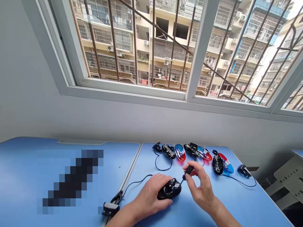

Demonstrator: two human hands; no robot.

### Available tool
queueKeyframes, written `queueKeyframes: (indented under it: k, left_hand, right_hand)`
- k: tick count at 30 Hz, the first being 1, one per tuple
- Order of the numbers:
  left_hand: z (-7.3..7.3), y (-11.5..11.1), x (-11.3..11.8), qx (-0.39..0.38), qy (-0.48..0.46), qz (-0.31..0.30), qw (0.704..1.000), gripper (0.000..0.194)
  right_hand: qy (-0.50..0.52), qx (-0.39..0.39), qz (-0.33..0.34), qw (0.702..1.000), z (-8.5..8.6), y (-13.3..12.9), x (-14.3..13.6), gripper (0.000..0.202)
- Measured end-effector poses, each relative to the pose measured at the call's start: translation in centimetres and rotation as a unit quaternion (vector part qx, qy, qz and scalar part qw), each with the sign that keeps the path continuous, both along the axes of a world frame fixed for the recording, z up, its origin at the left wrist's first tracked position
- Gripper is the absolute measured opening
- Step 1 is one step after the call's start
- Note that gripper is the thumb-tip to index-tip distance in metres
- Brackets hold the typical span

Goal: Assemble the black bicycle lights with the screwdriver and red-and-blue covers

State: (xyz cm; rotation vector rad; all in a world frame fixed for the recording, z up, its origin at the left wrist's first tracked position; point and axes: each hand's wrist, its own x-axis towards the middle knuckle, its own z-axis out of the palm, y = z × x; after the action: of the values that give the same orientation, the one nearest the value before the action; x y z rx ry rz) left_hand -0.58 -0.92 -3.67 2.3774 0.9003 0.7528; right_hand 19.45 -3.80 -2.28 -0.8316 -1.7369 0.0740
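My left hand [153, 192] curls round a glossy black mouse-shaped device [174, 188], resting low over the blue table. Between the thumb and fingers of my right hand [201, 186] is a small black plug [188, 170], held just above and right of the device. A short dark cord [182, 181] runs down from the plug towards the device; where it joins is unclear. Behind my left wrist, a thin black cable [134, 183] curves to a black plug with a pale face [111, 208] at the table seam.
Along the table's back lie several similar black devices [168, 151] with cords, beside red-and-blue translucent oval pieces [180, 153]. A corded plug [243, 170] sits near the right edge. A pixelated dark patch [73, 178] covers the left tabletop. A barred window [142, 91] is behind.
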Motion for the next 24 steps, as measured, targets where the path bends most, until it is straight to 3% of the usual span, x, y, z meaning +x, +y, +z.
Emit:
queueKeyframes:
  k: [5,9,12,15,17,20,22,24]
  left_hand:
    - [-0.3,0.3,-0.2,-0.013,0.01,-0.003,1.0,0.044]
    - [-0.4,0.4,-0.6,-0.012,0.027,-0.01,1.0,0.077]
    - [0.9,-0.3,-1.6,-0.021,0.069,-0.005,0.997,0.1]
    - [3.3,-1.0,-3.7,-0.038,0.118,0.006,0.992,0.087]
    - [4.9,-0.6,-6.0,-0.027,0.115,0.059,0.991,0.066]
    - [6.3,1.6,-10.7,0.045,0.095,0.236,0.966,0.051]
    - [6.3,3.7,-14.3,0.057,0.149,0.378,0.912,0.054]
    - [5.7,5.3,-17.7,0.018,0.221,0.482,0.848,0.056]
  right_hand:
    - [0.0,0.0,0.008,1.0,-0.1,0.1,-0.1,0.04]
    - [0.005,0.003,0.0,1.0,-0.5,0.2,-0.1,0.036]
    - [0.006,0.011,-0.011,1.0,-0.8,0.2,-0.1,0.035]
    - [0.002,0.011,-0.014,1.0,-0.8,0.1,-0.1,0.032]
    - [-0.001,0.018,-0.012,1.0,-0.7,0.0,-0.1,0.031]
    - [-0.004,0.02,-0.008,1.0,-0.5,-0.2,-0.2,0.031]
    - [-0.005,0.014,-0.006,1.0,-0.5,-0.3,-0.3,0.031]
    - [-0.004,0.008,-0.005,1.0,-0.5,-0.4,-0.3,0.03]
